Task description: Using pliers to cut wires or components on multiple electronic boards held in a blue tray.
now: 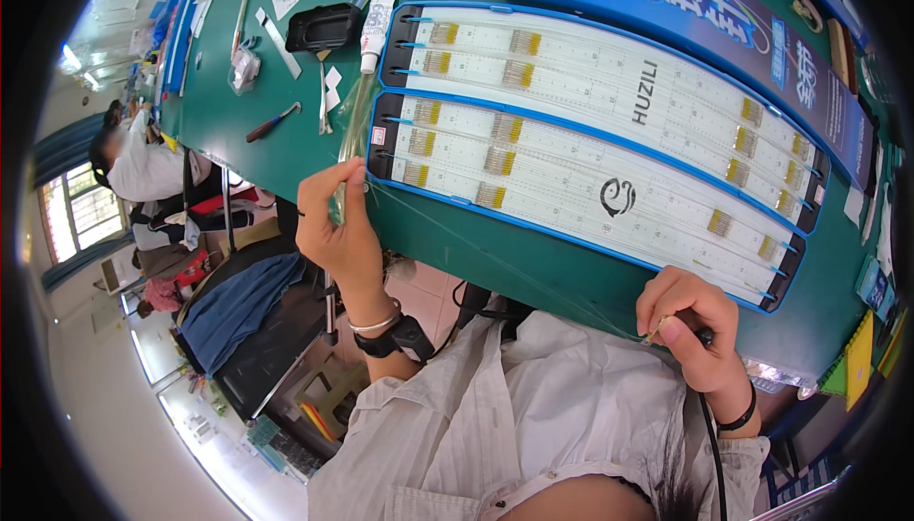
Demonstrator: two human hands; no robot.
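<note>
A fishing rig box (533, 107) with a blue frame, dark ends and white ruled panels lies open on the table. Thin lines stretch along its panels, with several rows of small yellow-and-silver pieces across them. At the box's near left corner, my left hand (341, 221) pinches a thin clear fishing line. The line crosses in front of the box to my right hand (695, 326), closed by the near right edge. Its thumb and finger grip a small golden piece at the line, too small to name. A black rounded object (705, 336) shows beside those fingers.
Left of the box are a translucent strip bundle (356, 117), a white tube (377, 21), a black tray (322, 28), a wooden-handled tool (273, 122) and a steel ruler (278, 43). A blue printed box (705, 21) lies behind. Another person (148, 161) sits at far left.
</note>
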